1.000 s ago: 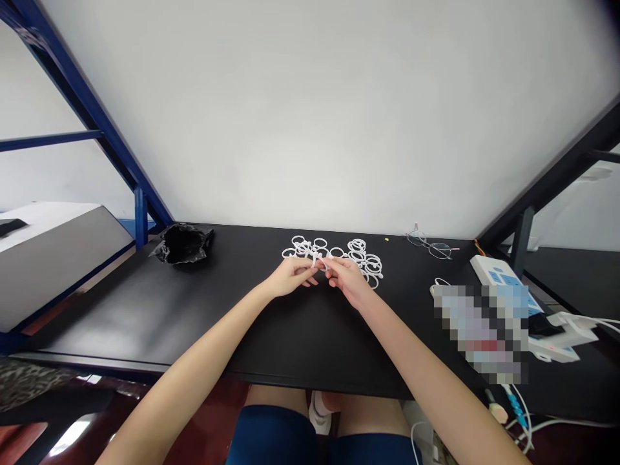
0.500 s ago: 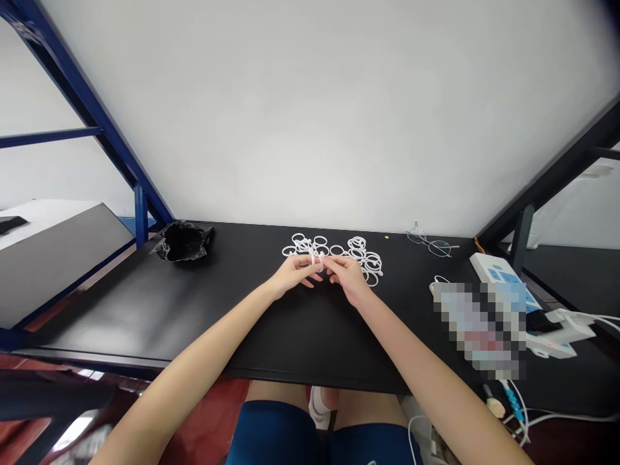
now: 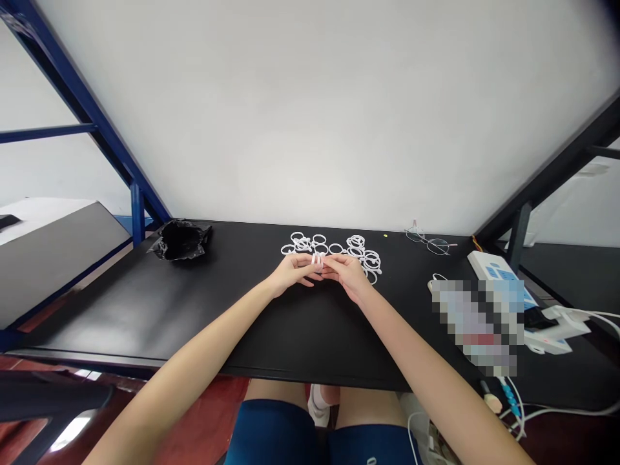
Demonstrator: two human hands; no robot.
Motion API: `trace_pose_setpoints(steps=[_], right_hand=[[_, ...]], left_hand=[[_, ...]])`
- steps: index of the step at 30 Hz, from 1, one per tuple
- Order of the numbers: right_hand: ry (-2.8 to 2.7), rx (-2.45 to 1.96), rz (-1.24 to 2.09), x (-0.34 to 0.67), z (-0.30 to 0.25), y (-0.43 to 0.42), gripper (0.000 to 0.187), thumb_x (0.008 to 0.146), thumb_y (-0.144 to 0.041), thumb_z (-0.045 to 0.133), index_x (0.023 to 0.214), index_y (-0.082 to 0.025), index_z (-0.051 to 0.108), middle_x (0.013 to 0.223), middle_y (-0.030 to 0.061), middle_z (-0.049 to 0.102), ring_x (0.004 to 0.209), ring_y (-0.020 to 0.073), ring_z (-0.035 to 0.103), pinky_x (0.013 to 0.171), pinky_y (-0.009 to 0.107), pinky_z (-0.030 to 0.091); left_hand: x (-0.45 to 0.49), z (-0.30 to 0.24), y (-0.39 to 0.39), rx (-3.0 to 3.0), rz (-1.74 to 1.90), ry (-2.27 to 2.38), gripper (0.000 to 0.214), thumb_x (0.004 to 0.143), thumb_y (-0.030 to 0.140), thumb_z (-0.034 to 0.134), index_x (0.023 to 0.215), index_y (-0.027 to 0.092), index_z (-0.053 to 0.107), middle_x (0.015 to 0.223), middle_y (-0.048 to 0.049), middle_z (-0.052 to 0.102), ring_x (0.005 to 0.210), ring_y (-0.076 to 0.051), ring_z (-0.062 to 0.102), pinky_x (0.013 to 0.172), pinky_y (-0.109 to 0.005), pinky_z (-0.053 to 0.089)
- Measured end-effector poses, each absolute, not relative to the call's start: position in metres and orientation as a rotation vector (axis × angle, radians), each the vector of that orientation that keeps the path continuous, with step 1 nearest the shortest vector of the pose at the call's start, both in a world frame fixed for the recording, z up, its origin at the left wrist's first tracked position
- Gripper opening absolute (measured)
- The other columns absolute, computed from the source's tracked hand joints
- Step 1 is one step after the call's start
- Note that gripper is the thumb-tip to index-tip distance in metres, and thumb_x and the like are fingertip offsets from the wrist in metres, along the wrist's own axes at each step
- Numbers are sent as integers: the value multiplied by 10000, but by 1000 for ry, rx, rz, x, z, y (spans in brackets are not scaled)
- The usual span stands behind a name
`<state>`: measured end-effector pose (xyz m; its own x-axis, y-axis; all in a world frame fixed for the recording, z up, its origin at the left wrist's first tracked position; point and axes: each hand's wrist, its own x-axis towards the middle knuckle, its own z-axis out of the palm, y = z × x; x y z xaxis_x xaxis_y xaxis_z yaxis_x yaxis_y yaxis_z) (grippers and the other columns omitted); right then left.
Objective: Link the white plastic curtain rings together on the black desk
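My left hand (image 3: 296, 270) and my right hand (image 3: 345, 271) meet over the middle of the black table (image 3: 232, 316). Between their fingertips are white curtain rings (image 3: 317, 260), pressed side by side; the fingers cover part of them, so I cannot tell exactly how many. Both hands are closed on these rings. Just beyond my left hand lies a loose cluster of white rings (image 3: 303, 244) with small knobs. Another pile of the same rings (image 3: 372, 259) spreads behind and to the right of my right hand.
A crumpled black plastic bag (image 3: 180, 241) gapes open at the far left. Eyeglasses (image 3: 429, 241) rest near the wall on the right. A blurred-out item (image 3: 477, 326), a white-and-blue power strip (image 3: 501, 274) and cables (image 3: 557, 408) occupy the right side. Blue metal posts (image 3: 138, 213) frame the left end.
The rings in my fingers have come closer together, now side by side. My right fingertips have shifted slightly toward the left hand. The view has moved a little.
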<state>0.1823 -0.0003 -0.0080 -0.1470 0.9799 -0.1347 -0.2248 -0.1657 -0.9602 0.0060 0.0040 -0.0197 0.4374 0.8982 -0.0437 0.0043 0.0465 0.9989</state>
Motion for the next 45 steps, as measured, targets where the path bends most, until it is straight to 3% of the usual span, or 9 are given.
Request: trace_pose_setpoints(steps=[4,9,13,18,23,28,33,39,45], right_hand=[[-1003,-1081,1565,180,-10,0,141,710,-243,790,732,-125,716,691,51,708,650,119,674,644,215,576],[-962,-1112,1604,179,-13,3,208,784,-232,730,642,-135,612,575,4,616,513,87,603,508,189,538],[-983,-1119,1537,181,-9,3,111,796,-190,702,764,-160,600,576,-13,613,482,88,567,450,187,512],[-1082,-1012,1703,186,-4,5,95,841,-212,629,819,-125,658,619,33,656,507,93,582,483,194,535],[-988,-957,1844,192,0,8,180,793,-55,512,839,-108,678,676,52,703,548,105,636,568,219,580],[-1097,-931,1832,195,1,5,205,705,-42,665,897,-104,702,773,71,742,702,144,709,718,239,596],[-1270,-959,1646,192,-7,3,308,643,-211,798,918,-118,698,734,47,716,673,163,697,678,289,590],[-1762,-1035,943,187,-13,0,283,665,-194,739,947,-192,712,895,20,660,540,59,539,509,205,445],[-1794,-944,1370,182,-2,-12,159,713,-251,720,791,-160,615,541,-49,565,445,68,485,410,170,338]], left_hand=[[5,-23,5,1381,871,906,456,747,537,707,987,150,717,997,-117,731,943,-245,697,708,-302,592],[4,-29,8,1421,849,879,411,732,470,745,974,138,732,962,-114,740,942,-248,701,741,-311,596],[3,-27,8,1437,818,829,373,736,433,752,971,144,735,938,-100,744,944,-241,701,748,-308,599],[1,-22,6,1470,788,799,375,742,418,748,999,146,737,967,-94,739,958,-237,689,776,-325,602],[-3,-18,7,1489,744,796,379,716,409,770,1001,159,748,1007,-89,733,985,-247,674,786,-338,608],[-4,-15,7,1513,741,834,394,798,501,665,938,146,765,956,-106,737,973,-246,672,753,-333,615],[-3,-13,5,1544,714,815,421,800,533,649,887,137,761,907,-102,731,941,-234,673,719,-322,618],[-7,-4,0,1514,537,700,417,817,528,635,830,126,749,921,-122,722,958,-233,673,731,-299,602],[-25,-3,8,1390,353,565,392,811,500,664,776,116,732,817,-108,719,697,-146,683,641,-235,570]])
